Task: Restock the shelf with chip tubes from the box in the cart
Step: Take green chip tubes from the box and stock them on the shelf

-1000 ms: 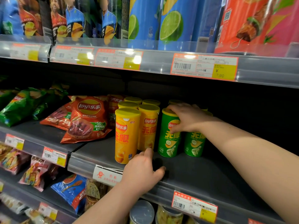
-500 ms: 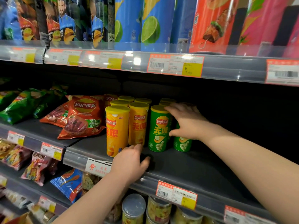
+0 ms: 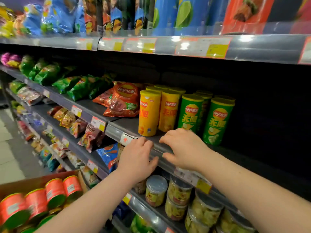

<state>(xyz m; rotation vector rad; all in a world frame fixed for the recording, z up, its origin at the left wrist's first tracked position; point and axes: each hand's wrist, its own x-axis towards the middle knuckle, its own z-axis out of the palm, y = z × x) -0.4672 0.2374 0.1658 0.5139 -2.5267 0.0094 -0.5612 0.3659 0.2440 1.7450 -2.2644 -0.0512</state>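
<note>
Yellow chip tubes (image 3: 149, 113) and green chip tubes (image 3: 218, 120) stand upright in rows on the middle shelf (image 3: 249, 158). In front of them, both my hands are at the shelf's front rail. My left hand (image 3: 138, 157) rests on the rail with loosely curled fingers and holds nothing. My right hand (image 3: 183, 148) hovers just in front of the leftmost green tube (image 3: 190, 113), fingers loosely curled and empty. At the lower left a cardboard box (image 3: 32, 183) holds several orange-red chip tubes (image 3: 55, 194) lying on their sides.
Red chip bags (image 3: 124, 100) and green bags (image 3: 80, 86) lie on the same shelf to the left. Right of the green tubes the shelf is dark and bare. The shelf above carries tall blue tubes (image 3: 183, 14). Jars (image 3: 155, 190) fill the shelf below.
My right hand let go of the green tube and drew back to the shelf's front edge. The view swung left and down, bringing the box of tubes into sight.
</note>
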